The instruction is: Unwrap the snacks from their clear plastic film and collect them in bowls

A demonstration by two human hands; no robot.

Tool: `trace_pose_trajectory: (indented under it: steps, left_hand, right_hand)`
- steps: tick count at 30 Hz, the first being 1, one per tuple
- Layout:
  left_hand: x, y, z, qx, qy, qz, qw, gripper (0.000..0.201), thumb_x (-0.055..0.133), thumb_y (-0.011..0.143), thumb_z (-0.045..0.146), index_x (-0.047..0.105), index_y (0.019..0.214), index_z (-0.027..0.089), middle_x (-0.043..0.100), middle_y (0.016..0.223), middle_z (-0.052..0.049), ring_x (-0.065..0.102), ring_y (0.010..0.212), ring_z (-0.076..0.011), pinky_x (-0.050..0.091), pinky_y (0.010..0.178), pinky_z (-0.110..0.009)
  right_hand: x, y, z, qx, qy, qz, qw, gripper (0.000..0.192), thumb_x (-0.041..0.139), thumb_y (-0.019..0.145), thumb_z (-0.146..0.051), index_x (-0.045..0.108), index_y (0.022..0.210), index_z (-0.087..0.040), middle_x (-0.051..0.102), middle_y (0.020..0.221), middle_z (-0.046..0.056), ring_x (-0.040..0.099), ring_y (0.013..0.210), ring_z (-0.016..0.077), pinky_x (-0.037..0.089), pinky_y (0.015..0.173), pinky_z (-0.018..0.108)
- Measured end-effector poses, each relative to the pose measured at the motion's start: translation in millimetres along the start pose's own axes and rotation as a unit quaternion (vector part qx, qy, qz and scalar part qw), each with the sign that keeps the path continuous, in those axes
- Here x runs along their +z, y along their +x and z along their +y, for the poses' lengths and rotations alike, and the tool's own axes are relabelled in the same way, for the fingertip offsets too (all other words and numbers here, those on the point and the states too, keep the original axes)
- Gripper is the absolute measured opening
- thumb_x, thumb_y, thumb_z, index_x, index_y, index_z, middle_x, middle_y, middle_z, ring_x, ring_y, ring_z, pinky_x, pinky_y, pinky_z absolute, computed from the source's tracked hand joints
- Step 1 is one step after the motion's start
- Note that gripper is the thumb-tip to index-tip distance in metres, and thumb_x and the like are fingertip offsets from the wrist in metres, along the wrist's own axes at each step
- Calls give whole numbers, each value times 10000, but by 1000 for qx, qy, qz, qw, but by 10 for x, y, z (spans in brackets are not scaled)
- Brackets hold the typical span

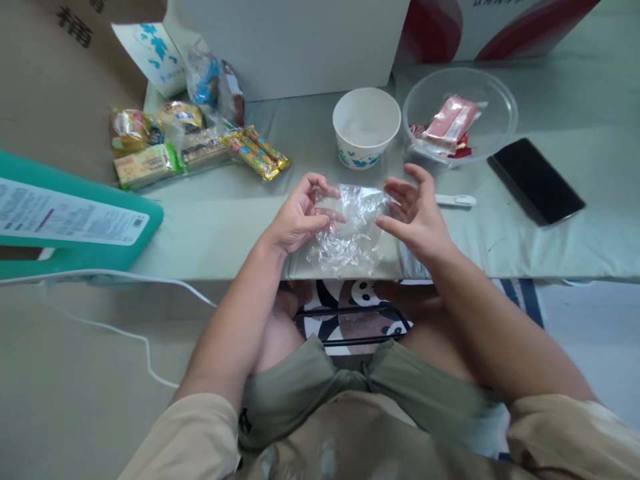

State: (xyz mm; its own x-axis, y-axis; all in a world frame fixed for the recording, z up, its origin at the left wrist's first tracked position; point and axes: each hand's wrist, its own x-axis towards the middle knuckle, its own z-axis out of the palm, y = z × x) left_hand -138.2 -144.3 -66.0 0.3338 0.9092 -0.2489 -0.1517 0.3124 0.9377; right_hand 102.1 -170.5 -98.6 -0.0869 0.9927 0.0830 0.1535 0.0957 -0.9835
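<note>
A crinkled clear plastic bag (350, 230) spreads between my hands at the front of the table. My left hand (303, 213) has its fingers curled at the bag's left side, with a fingertip showing through the film. On the other side, my right hand (417, 217) is held with its fingers apart, the thumb at the bag's right edge. Just beyond the bag stands a white paper bowl (365, 143) with a blue-green leaf print. A slim white plastic tool (460, 201) pokes out beside my right hand, partly hidden behind it.
A clear round tub (493, 143) holds pink and red packets; a black phone (537, 180) lies beside it. Wrapped snacks (200, 147) are heaped at left, near a green jug (90, 213). A white box (295, 47) stands behind. A white cable (147, 347) hangs below the table edge.
</note>
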Motion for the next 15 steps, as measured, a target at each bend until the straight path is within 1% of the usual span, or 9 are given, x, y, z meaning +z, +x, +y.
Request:
trace_pose_trajectory:
  steps: [1,2,4,5,6,8,10,12,15]
  left_hand:
    - [-6,-22,6,-6,-2,-5,1000,610,782,534,121,515,1059,283,655,1128,1,725,757,-145,529,560,-219]
    - [-12,-39,9,-7,-7,-8,1000,689,799,535,133,507,1135,308,662,1143,-4,730,760,-154,544,581,-236]
    - [-26,-49,6,-6,-28,-16,999,795,842,543,183,493,1241,331,680,1150,-18,751,812,-188,581,640,-277]
    - [-32,-44,1,-9,-43,-23,999,801,863,554,229,499,1261,327,693,1144,-28,760,849,-209,598,675,-302]
    - [-36,-34,-7,-19,-59,-35,997,780,878,568,285,516,1258,313,707,1135,-40,766,888,-230,611,710,-327]
    - [-30,-10,-31,-62,-76,-71,993,700,892,589,383,575,1201,260,735,1100,-72,771,929,-255,621,755,-353]
    - [-2,10,-63,-105,-46,-95,989,603,894,607,397,620,1110,207,759,1012,-89,772,864,-237,610,719,-325]
    - [43,21,-93,-102,17,-62,993,432,866,655,332,640,984,169,746,847,-56,737,713,-170,566,632,-258]
    - [102,23,-109,-37,62,19,997,186,764,747,250,625,827,156,666,679,9,643,568,-92,516,572,-208]
  right_hand:
    - [24,7,-9,21,28,-21,999,859,877,674,-491,415,1385,-351,580,1411,98,583,1319,275,526,1066,461]
    - [47,9,-32,42,54,-45,997,781,881,663,-465,472,1314,-327,612,1369,97,608,1282,271,535,1050,454]
    - [88,-1,-106,80,95,-82,989,484,839,699,-420,566,1071,-271,676,1254,87,654,1182,252,549,1012,441]
    - [106,-9,-146,93,107,-86,986,359,805,729,-399,564,951,-254,702,1186,76,670,1134,238,551,997,435]
    - [121,-15,-182,102,114,-80,985,293,774,753,-381,540,866,-245,721,1116,63,681,1094,226,552,983,430]
    - [142,-18,-225,107,121,-48,986,278,747,761,-356,498,813,-246,735,1002,33,698,1023,205,559,939,407]
    - [144,-5,-228,114,131,-9,985,304,746,748,-352,472,836,-254,732,946,4,711,941,181,569,857,359]
    - [129,15,-211,128,143,25,981,337,746,744,-372,451,864,-262,716,896,-24,701,811,146,556,732,297]
    - [98,34,-208,145,163,35,975,403,788,714,-407,488,951,-280,687,813,-56,665,687,126,521,621,264]
